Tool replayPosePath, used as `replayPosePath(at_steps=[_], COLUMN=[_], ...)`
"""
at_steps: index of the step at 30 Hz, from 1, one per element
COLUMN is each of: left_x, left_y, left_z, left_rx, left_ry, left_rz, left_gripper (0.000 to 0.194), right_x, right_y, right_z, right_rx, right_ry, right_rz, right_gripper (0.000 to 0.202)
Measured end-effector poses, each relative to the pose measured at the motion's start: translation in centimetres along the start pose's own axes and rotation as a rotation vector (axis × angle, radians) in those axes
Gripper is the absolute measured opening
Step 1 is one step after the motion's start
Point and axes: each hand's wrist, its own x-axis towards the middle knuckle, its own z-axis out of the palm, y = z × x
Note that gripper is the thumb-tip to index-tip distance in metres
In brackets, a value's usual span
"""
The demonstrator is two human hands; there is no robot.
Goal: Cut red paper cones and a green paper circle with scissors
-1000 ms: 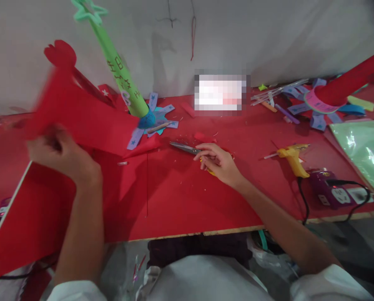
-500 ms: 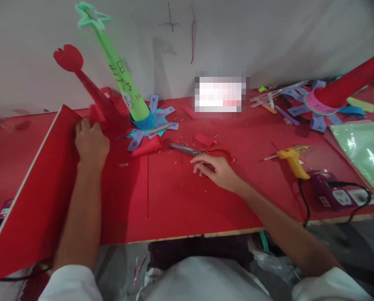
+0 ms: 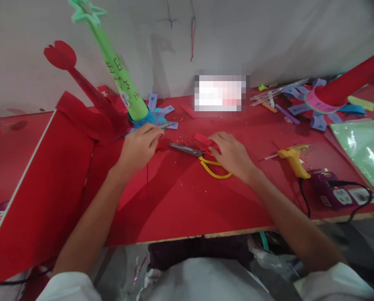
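Observation:
My left hand [image 3: 139,146] is closed beside the base of the green paper cone [image 3: 124,79], its fingers curled down by a thin stick [image 3: 164,126]; what lies under them is hidden. My right hand [image 3: 232,154] is open, with thumb and fingers apart, over the scissors' red handle and beside a red scrap [image 3: 202,139]. The scissors [image 3: 187,149] lie with blades to the left, and a yellow handle [image 3: 215,172] shows below my right hand. The cone stands in a blue ring on a flower-like base of purple strips [image 3: 166,110].
A red board or sheet [image 3: 39,179] stands tilted at the left, near a red paper tulip [image 3: 61,55]. At the right are a yellow glue gun [image 3: 295,161], a purple power box [image 3: 331,192], a red cone with a pink ring [image 3: 321,100] and a green plastic packet [image 3: 362,150].
My left hand has moved right from the red sheet to the cone's base. My right hand has moved up and right, uncovering the yellow handle. The red sheet's upper edge now curls over.

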Motion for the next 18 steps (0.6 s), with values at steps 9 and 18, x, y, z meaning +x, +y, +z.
replayPosePath(at_steps=[9,18], left_x=[4.1,1.6], left_y=[8.0,12.4], left_z=[5.1,4.8], left_rx=[-0.051,0.193], left_ry=[-0.31,-0.498], left_rz=[0.087,0.16], left_gripper=[0.032,0.03], right_x=[6.7,15.2], right_y=[2.3,0.4], right_z=[1.6,5.6], right_rx=[0.006,0.168], right_ry=[-0.274,-0.308], right_rz=[-0.024,0.005], right_gripper=[0.018,0.011])
